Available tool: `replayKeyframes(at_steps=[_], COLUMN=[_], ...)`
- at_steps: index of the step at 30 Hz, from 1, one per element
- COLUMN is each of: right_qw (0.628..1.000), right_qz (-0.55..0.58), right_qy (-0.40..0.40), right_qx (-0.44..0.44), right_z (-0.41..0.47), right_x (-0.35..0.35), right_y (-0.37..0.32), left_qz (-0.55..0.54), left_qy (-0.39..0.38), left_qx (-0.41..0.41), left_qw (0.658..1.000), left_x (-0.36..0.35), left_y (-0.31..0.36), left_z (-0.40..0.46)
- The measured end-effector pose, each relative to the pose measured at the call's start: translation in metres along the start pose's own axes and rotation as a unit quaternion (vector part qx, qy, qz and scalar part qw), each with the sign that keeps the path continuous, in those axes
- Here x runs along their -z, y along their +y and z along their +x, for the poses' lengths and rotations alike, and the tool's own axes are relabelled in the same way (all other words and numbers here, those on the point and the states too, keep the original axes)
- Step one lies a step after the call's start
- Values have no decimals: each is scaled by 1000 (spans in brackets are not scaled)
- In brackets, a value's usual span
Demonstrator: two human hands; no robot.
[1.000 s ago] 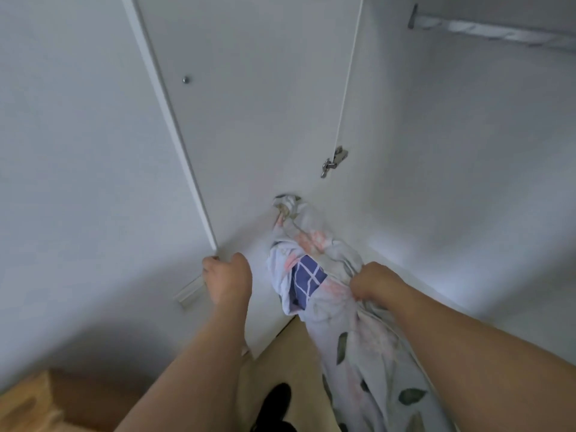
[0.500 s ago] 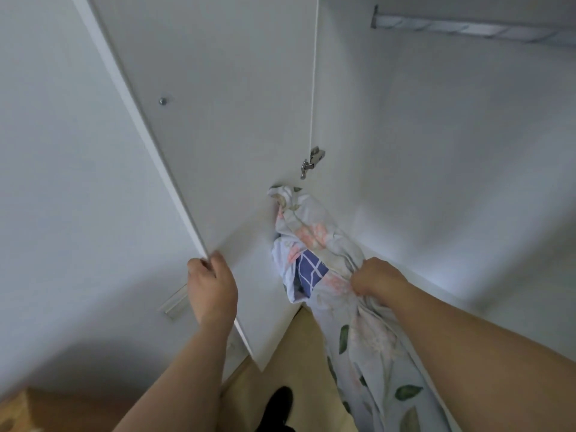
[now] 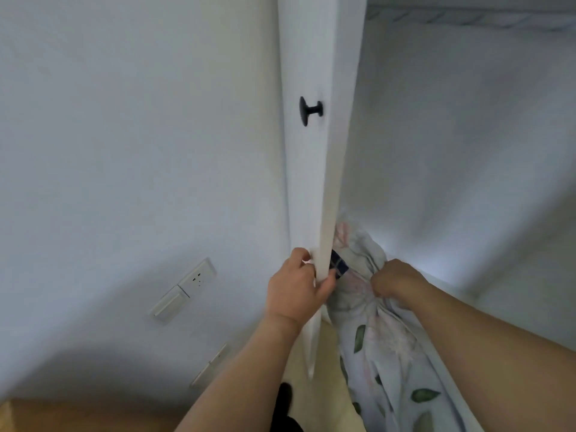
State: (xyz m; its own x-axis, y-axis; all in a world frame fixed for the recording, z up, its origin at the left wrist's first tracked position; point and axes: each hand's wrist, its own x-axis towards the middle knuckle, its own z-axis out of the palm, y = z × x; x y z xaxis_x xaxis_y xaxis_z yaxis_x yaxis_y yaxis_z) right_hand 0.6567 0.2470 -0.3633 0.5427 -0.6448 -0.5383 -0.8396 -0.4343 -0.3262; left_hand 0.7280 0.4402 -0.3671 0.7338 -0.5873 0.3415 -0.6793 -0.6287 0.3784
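A white wardrobe door [image 3: 314,169] stands edge-on in the middle of the view, with a black knob [image 3: 309,110] on its outer face. My left hand [image 3: 297,289] grips the door's free edge low down, thumb on one side and fingers on the other. A pale floral cloth [image 3: 383,353] with green leaves and a dark blue checked patch [image 3: 339,267] trails from the wardrobe floor down past the door. My right hand [image 3: 397,280] grips a bunched fold of that cloth just inside the wardrobe.
A white wall [image 3: 124,151] on the left carries a socket [image 3: 198,277] and a switch [image 3: 170,302]. A hanging rail [image 3: 467,18] runs across the top of the white wardrobe interior [image 3: 467,151]. Light wooden floor [image 3: 324,385] and a dark foot [image 3: 285,400] show below.
My left hand has swung the door towards the wardrobe, from wide open to edge-on, so the knob now shows. My right hand keeps its grip on the cloth.
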Motion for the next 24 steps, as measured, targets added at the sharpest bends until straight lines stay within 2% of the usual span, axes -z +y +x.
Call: replayKeyframes(at_steps=[3, 8, 10, 14, 17, 24], right_qw=[1000, 996, 994, 991, 988, 979], right_qz=[9, 26, 29, 48, 67, 120], right_qy=[18, 49, 62, 78, 83, 72], right_qx=[-23, -65, -81, -98, -113, -147], right_z=[-1, -3, -3, -2, 1, 15], right_x=[10, 33, 42, 56, 63, 67], right_y=[18, 51, 64, 83, 92, 95], left_qz=[-12, -49, -51, 13, 66, 124], left_qy=[13, 57, 37, -32, -66, -80], left_qx=[-51, -220, -269, -333, -347, -359], left_qw=[999, 973, 961, 942, 933, 922], left_x=[-14, -30, -33, -36, -42, -64], left_y=[28, 55, 67, 80, 76, 93], left_z=[13, 32, 45, 73, 88, 126])
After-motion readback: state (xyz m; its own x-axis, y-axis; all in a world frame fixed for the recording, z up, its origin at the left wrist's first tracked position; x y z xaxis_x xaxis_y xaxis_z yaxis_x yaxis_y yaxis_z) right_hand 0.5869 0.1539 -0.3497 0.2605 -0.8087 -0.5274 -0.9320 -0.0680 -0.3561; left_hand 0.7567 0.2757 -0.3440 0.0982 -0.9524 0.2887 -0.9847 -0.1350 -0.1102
